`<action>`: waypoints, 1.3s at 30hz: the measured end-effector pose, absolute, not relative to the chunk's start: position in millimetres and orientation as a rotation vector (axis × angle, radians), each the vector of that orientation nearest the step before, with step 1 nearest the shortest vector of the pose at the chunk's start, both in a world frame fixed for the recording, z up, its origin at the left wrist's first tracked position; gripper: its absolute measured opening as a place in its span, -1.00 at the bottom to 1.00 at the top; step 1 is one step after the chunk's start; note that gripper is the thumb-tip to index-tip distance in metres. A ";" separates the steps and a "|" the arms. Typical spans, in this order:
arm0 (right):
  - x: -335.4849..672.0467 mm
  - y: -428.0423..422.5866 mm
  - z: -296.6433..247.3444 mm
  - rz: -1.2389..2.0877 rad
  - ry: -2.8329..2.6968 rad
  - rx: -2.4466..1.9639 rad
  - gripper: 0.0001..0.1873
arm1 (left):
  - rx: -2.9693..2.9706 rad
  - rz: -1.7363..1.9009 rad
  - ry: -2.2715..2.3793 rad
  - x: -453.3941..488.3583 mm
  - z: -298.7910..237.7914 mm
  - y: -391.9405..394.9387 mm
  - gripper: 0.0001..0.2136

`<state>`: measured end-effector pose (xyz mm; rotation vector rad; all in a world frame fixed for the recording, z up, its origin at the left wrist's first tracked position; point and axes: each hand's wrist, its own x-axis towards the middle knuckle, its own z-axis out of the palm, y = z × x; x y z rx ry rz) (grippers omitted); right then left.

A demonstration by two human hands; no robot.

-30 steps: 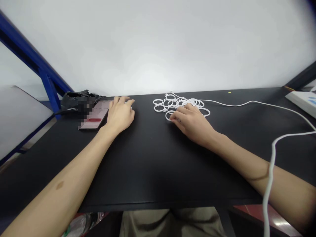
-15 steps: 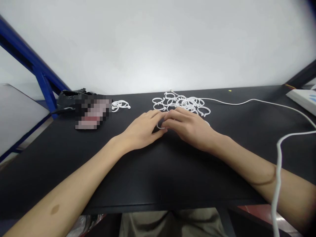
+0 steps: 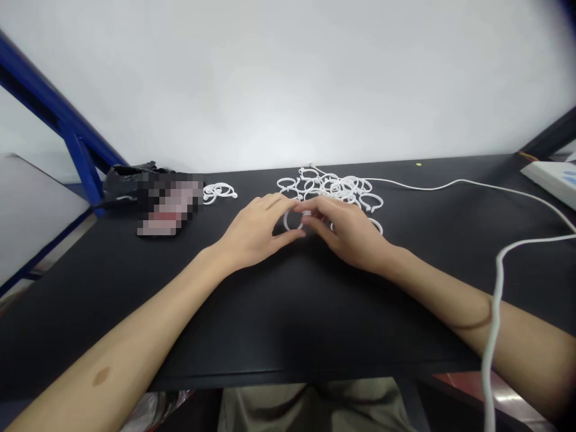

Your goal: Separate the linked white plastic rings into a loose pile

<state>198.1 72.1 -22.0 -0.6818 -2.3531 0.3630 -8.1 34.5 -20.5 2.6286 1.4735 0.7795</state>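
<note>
My left hand (image 3: pixel 254 231) curls round the left side of a thin white ring (image 3: pixel 286 223), thumb below and fingers above. From the other side, my right hand (image 3: pixel 348 231) pinches the same ring at its right edge, where a small white piece shows between thumb and fingers. Part of the ring is hidden by my fingertips. Just behind my hands lies a loose pile of similar white rings (image 3: pixel 342 187) with small knobs at their joins. Another white ring (image 3: pixel 377 225) lies partly behind my right hand.
A smaller cluster of white rings (image 3: pixel 218 192) lies on the black table (image 3: pixel 270 324) at left. Beside it are a blurred-out flat object (image 3: pixel 171 210) and a black plastic bag (image 3: pixel 123 180). A white cable (image 3: pixel 497 288) crosses my right forearm. A white box (image 3: pixel 551 183) stands far right.
My right hand has opened slightly and its thumb and fingers have turned, so more of the held ring shows. The cable over my right forearm has shifted a little left.
</note>
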 end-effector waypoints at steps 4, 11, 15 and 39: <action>197.7 70.4 -18.6 0.389 -2.313 -0.642 -0.87 | 2.582 0.767 1.480 -6.5 -19.8 34.4 -0.69; 198.3 73.6 -19.0 0.397 -2.329 -0.619 -0.86 | 2.550 0.718 1.496 -4.7 -18.7 33.4 -0.70; 199.4 73.7 -19.1 0.464 -2.347 -0.582 -0.86 | 2.527 0.651 1.498 -3.3 -18.6 32.3 -0.70; 205.8 75.7 -10.8 -0.019 -2.705 -1.230 -0.66 | 2.437 0.616 2.380 -59.9 -26.1 58.6 -0.54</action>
